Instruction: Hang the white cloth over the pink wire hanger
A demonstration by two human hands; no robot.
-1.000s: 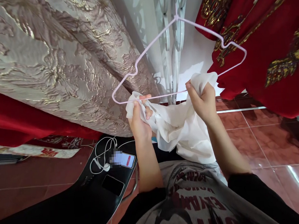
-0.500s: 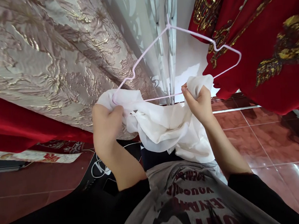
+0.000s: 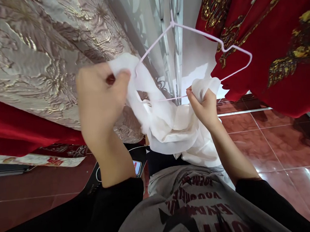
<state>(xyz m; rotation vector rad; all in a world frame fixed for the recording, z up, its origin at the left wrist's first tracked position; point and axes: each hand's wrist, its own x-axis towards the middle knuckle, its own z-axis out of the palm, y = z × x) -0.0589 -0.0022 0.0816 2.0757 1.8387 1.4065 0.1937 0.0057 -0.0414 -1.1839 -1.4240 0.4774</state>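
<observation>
A pale pink hanger (image 3: 200,33) hangs by its hook from a thin wire in front of me. White sheer cloth (image 3: 172,129) droops below it, bunched over my lap. My left hand (image 3: 100,99), somewhat blurred, pinches the cloth's edge, and this part covers the hanger's left end. At the hanger's lower right, my right hand (image 3: 205,105) grips a gathered fold of the same cloth against the bottom bar. The hanger's right shoulder is bare.
Embossed pinkish fabric (image 3: 57,66) hangs at the left, with red cloth (image 3: 24,126) below it. Red fabric with gold decoration (image 3: 281,49) hangs at the right. A lit phone (image 3: 137,166) lies on a black surface beside my left forearm. Red tiles (image 3: 286,141) cover the floor.
My left hand has moved up and to the left, lifting the white cloth over the hanger's left end. My right hand has barely moved. The phone screen has come into view.
</observation>
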